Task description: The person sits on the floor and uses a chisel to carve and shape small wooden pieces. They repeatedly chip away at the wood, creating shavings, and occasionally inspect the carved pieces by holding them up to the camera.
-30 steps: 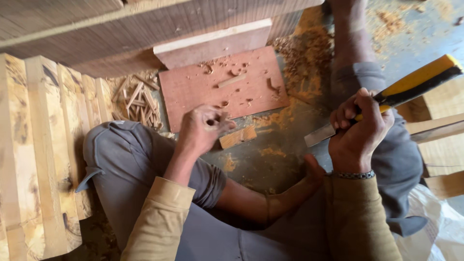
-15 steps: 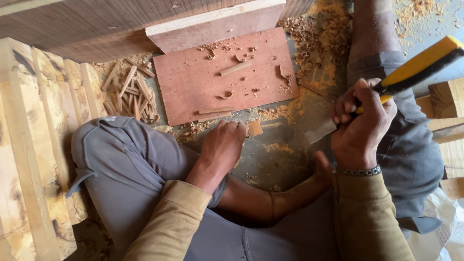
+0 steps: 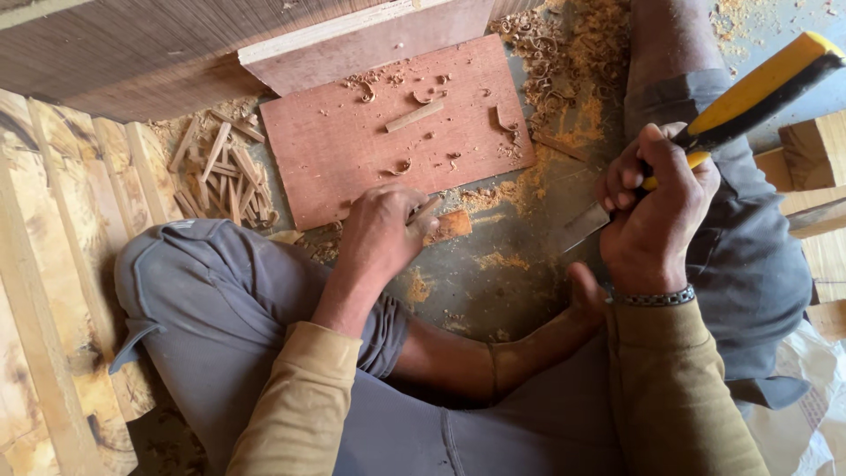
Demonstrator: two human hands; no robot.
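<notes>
The left hand [image 3: 381, 231] pinches a small wooden piece [image 3: 448, 226] between its fingertips, holding it on the ground just below the lower edge of the reddish plywood board [image 3: 352, 150]. The right hand [image 3: 656, 211] is clenched around a chisel [image 3: 705, 132] with a yellow and black handle, its flat blade pointing down-left toward the board's lower right corner. A thin wooden stick [image 3: 414, 115] and curled shavings lie on the board; cut sticks [image 3: 216, 172] are piled just left of it.
</notes>
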